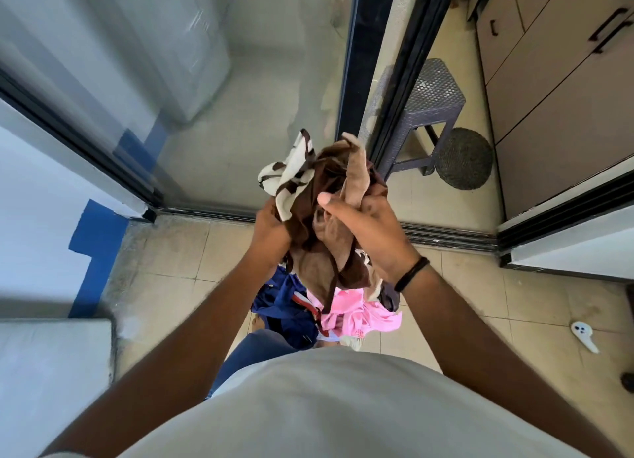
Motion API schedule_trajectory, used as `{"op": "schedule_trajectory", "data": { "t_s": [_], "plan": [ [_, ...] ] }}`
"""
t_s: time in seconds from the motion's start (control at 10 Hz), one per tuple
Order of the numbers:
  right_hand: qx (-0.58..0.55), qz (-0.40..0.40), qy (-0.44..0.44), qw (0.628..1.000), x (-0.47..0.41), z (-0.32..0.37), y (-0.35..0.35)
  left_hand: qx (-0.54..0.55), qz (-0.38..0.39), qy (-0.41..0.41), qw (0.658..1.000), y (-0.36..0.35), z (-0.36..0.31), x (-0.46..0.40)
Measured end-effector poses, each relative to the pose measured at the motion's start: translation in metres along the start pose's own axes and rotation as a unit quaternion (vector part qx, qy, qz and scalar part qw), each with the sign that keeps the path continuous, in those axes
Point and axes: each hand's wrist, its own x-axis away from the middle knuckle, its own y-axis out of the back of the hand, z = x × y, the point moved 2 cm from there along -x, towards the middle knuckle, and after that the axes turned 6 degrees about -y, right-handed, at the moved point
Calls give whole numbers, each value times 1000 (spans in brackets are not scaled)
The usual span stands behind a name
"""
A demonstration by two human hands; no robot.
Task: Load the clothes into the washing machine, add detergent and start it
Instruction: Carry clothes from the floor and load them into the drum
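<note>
A: We hold a bundle of clothes (322,217) up between both our hands, in front of our chest. Our right hand (367,231) curls round its right side, thumb lying across the tan cloth, a black band on the wrist. Our left hand (271,231) grips the left side from below; its fingers are buried in the fabric, so we only see the back of it.

B: What is in the bundle?

A: A cream-and-brown patterned piece at the top left, brown and tan cloth in the middle. Just below our hands a pink garment (356,315) and a navy garment (284,306) hang down. We cannot tell whether those two are part of the held bundle or sit in something underneath; our grey shirt (326,406) cuts off everything lower.

B: Any container nearby?

A: Beyond our left hand, behind a glass sliding door (240,97), stands a blurred white appliance (192,45), its top out of frame. Past our right hand sit a grey stool (429,104) and a round woven cushion (465,159). A small white object (583,335) lies on the tiles to the right, too small to identify.
</note>
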Motion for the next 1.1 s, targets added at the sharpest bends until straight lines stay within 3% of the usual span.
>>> {"op": "schedule_trajectory", "data": {
  "t_s": [0.1,0.2,0.3,0.4,0.5,0.6,0.7,0.8,0.9,1.0,1.1],
  "plan": [
    [88,-25,103,990,9,2,3,42,-49,5,998,-2,5,-8],
    [204,-112,222,947,11,3,18,118,-109,50,986,-7,3,-13],
    [377,-71,210,899,7,-18,33,225,-113,143,957,-3,5,-18],
    [502,-20,199,841,3,-42,36,217,-18,249,944,-12,5,-12],
    [466,-3,240,851,0,-46,31,233,-88,256,934,-13,22,17],
    [404,1,242,882,-2,-43,30,88,-68,301,947,-9,21,14],
    [445,-22,168,879,-4,-42,37,-91,23,199,975,2,22,-3],
    [589,-69,131,794,-14,-38,42,-180,-82,55,979,12,13,-3],
    [651,-72,75,752,-16,-35,36,-42,8,127,991,-1,0,4],
    [602,-98,72,789,-5,-34,10,-16,101,241,965,-29,0,9],
    [515,-93,148,839,11,-31,-18,57,59,271,959,-33,17,6]
  ]
}}
